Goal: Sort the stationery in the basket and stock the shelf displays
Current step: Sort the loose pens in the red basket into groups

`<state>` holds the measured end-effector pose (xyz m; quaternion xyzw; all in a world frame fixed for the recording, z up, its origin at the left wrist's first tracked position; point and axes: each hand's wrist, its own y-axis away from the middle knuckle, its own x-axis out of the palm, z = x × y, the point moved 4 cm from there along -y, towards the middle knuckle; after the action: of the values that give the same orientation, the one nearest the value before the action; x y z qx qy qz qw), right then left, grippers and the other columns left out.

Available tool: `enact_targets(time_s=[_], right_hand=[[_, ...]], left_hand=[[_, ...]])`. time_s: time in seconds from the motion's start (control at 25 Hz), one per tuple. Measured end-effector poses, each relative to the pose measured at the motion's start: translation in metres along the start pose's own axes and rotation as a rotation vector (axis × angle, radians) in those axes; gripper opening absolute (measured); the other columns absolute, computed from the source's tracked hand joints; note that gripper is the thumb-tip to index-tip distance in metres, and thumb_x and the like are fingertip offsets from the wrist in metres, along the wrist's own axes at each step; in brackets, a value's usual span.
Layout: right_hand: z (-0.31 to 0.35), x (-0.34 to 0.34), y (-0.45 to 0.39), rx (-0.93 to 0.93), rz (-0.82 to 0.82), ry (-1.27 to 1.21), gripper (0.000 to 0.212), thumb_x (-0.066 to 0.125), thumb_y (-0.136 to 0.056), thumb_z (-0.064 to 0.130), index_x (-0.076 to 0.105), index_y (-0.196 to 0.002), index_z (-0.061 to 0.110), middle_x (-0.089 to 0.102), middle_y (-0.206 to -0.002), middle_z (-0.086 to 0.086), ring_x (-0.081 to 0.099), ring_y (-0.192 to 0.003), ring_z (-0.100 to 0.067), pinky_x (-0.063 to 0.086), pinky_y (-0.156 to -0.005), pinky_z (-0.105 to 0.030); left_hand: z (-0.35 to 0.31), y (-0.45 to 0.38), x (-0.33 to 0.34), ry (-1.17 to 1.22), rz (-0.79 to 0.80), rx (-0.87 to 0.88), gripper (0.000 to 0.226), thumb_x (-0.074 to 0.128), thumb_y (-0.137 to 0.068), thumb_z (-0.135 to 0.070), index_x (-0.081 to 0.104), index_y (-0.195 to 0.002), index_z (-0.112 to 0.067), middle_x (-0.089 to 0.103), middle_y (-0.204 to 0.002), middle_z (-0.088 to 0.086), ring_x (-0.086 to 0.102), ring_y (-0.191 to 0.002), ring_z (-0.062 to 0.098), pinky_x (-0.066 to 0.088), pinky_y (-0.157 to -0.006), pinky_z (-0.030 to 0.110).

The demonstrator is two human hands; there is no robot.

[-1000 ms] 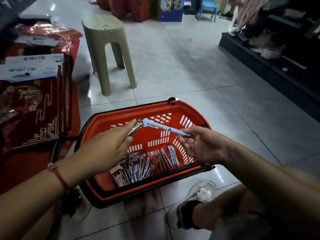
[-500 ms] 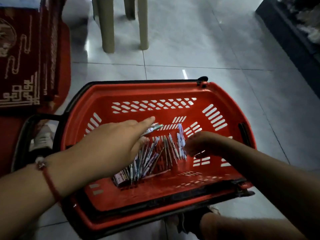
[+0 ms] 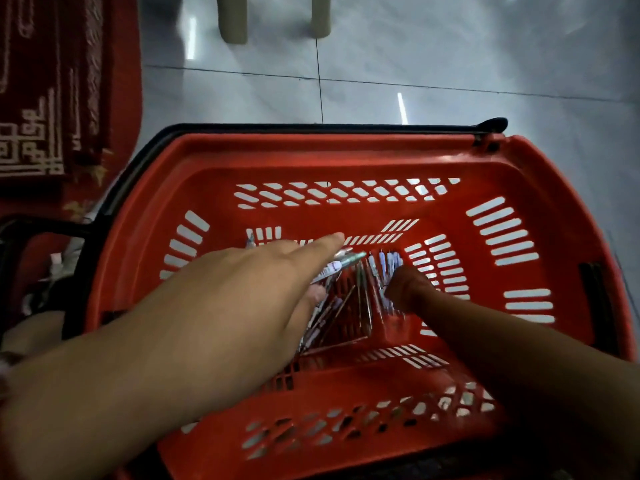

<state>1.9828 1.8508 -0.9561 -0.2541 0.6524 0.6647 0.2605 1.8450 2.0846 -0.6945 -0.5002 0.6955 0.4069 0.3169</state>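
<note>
A red plastic shopping basket (image 3: 346,157) with black handles sits on the tiled floor right below me. Several pens (image 3: 360,299) lie loose on its bottom. My left hand (image 3: 263,282) reaches into the basket from the left, index finger stretched out, and holds a pen with a green tip (image 3: 341,265) under its fingers. My right hand (image 3: 407,287) is down on the basket's bottom at the right side of the pen pile, fingers curled among the pens there; whether it grips any is hidden.
A beige plastic stool's legs (image 3: 232,19) stand on the floor beyond the basket. Red packages with gold patterns (image 3: 52,98) are stacked at the left. Grey floor tiles (image 3: 450,64) spread behind and to the right.
The view has dropped closer over the basket. My right hand, which held a blue-white pen up a second ago, has gone down among the pens. My left hand keeps its pen and reaches deeper.
</note>
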Motion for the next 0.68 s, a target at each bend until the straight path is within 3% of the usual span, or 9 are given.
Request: enact_targets(time_s=[0.12, 0.24, 0.32, 0.4, 0.56, 0.68], right_hand=[[0.000, 0.009, -0.006, -0.032, 0.048, 0.117, 0.027, 0.054, -0.094, 0.014, 0.065, -0.116, 0.001, 0.063, -0.116, -0.018, 0.060, -0.109, -0.034, 0.042, -0.075, -0.031], [0.005, 0.003, -0.001, -0.074, 0.026, 0.237, 0.023, 0.053, -0.098, 0.019, 0.064, -0.112, 0.005, 0.068, -0.104, -0.011, 0.059, -0.082, -0.021, 0.039, -0.057, -0.024], [0.014, -0.010, 0.015, -0.121, 0.048, 0.229, 0.024, 0.055, -0.098, 0.027, 0.065, -0.107, 0.006, 0.069, -0.098, -0.010, 0.059, -0.075, -0.019, 0.041, -0.058, -0.024], [0.028, -0.035, 0.051, -0.202, 0.186, 0.036, 0.027, 0.053, -0.100, 0.028, 0.066, -0.098, 0.006, 0.067, -0.089, -0.011, 0.061, -0.071, -0.018, 0.044, -0.055, -0.024], [0.041, -0.108, 0.181, -0.289, 0.565, -0.814, 0.018, 0.052, -0.099, 0.014, 0.064, -0.108, 0.004, 0.068, -0.098, -0.015, 0.066, -0.079, -0.020, 0.055, -0.064, -0.026], [0.032, -0.131, 0.251, -0.385, 0.535, -1.028, 0.023, 0.063, -0.094, 0.022, 0.067, -0.112, 0.009, 0.070, -0.102, -0.013, 0.067, -0.090, -0.022, 0.057, -0.076, -0.030]], left_hand=[[0.001, -0.008, 0.005, -0.020, 0.018, 0.017, 0.059, 0.026, -0.100, -0.049, -0.009, -0.147, -0.051, 0.028, -0.149, -0.027, 0.036, -0.131, -0.002, 0.033, -0.101, 0.020], [0.006, -0.014, 0.014, -0.062, 0.004, 0.041, 0.061, 0.033, -0.100, -0.049, -0.001, -0.150, -0.048, 0.036, -0.147, -0.023, 0.041, -0.129, 0.001, 0.037, -0.097, 0.022], [0.007, -0.019, 0.020, -0.081, -0.008, 0.050, 0.061, 0.038, -0.099, -0.048, 0.005, -0.151, -0.047, 0.044, -0.140, -0.021, 0.047, -0.122, 0.004, 0.041, -0.091, 0.023], [0.002, -0.020, 0.022, -0.101, -0.039, 0.062, 0.060, 0.041, -0.099, -0.048, 0.011, -0.151, -0.045, 0.051, -0.130, -0.019, 0.052, -0.114, 0.006, 0.041, -0.083, 0.024], [-0.011, -0.018, 0.017, -0.108, -0.088, 0.102, 0.058, 0.045, -0.097, -0.049, 0.021, -0.150, -0.042, 0.056, -0.118, -0.016, 0.054, -0.106, 0.009, 0.042, -0.077, 0.027], [-0.035, -0.013, 0.010, -0.066, -0.147, 0.173, 0.057, 0.047, -0.097, -0.046, 0.023, -0.149, -0.043, 0.056, -0.114, -0.016, 0.051, -0.095, 0.005, 0.033, -0.070, 0.023]])
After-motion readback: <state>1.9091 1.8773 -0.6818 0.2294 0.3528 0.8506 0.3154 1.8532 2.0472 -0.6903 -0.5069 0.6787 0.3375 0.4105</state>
